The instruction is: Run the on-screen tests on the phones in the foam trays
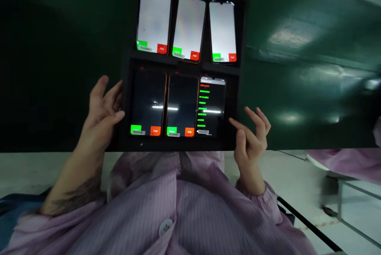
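Note:
A black tray (184,143) on the green table holds two rows of three smartphones. In the far row, the left phone (153,16), middle phone (189,24) and right phone (222,28) glow white, each with green and red boxes at the bottom. Nearer me, the left phone (149,100) and middle phone (182,102) have dark screens with the same boxes. The right near phone (212,120) lists green lines and one red line. My left hand (102,116) is open at the tray's left edge, thumb against it. My right hand (251,138) is open, its index finger extended near that listing phone.
The green tabletop (297,88) extends to both sides, with light reflections at right. A pink sleeve (342,163) of another person is at the far right, by a metal frame (341,203). My striped smock (178,207) is close against the table's front edge.

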Demonstrator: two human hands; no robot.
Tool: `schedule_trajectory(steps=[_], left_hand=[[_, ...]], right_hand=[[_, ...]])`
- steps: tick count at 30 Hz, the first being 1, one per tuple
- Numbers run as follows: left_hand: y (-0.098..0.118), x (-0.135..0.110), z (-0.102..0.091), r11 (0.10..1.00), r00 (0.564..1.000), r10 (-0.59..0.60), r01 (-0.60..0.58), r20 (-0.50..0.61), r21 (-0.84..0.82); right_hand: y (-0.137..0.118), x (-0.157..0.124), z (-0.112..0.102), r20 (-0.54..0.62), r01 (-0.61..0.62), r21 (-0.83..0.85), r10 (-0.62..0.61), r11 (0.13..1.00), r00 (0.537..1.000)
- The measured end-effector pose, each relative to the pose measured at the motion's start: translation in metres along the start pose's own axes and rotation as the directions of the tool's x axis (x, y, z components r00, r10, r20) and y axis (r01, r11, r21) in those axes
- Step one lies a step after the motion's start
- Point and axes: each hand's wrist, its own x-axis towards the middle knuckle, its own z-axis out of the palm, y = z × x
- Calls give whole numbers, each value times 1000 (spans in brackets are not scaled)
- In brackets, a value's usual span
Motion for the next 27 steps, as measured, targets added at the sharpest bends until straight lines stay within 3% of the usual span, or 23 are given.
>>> schedule_trajectory(steps=[2, 4, 7, 10, 13, 17, 21, 24, 26, 27], left_hand=[[2, 10, 3, 999, 999, -18, 17, -32, -30], [7, 15, 10, 994, 993, -68, 60, -92, -90], [16, 7, 30, 984, 982, -114, 91, -153, -155], [17, -12, 55, 986, 983, -113, 92, -148, -143], [13, -21, 86, 983, 989, -140, 132, -54, -130], [12, 4, 156, 980, 964, -159, 180, 213, -84], [17, 47, 265, 992, 875, -89, 119, 476, -34], [24, 59, 337, 999, 814, -44, 41, 579, 18], [28, 53, 359, 996, 797, -29, -30, 603, 88], [30, 47, 359, 988, 796, -22, -75, 605, 135]], right_hand=[[5, -6, 1, -5, -159, 110, 161, 981, 987], [7, -13, 3, 68, -338, 255, 332, 906, 941], [7, -25, 5, 149, -474, 381, 453, 794, 879], [15, -34, -3, 54, -500, 401, 526, 767, 849], [40, -38, -26, -143, -545, 344, 617, 765, 774], [95, -45, -73, -415, -612, 224, 643, 758, 644], [130, -63, -120, -589, -635, 158, 589, 756, 554], [123, -80, -130, -670, -580, 80, 474, 811, 571], [107, -88, -120, -664, -492, 25, 383, 870, 642], [97, -90, -111, -636, -431, 3, 335, 902, 695]])
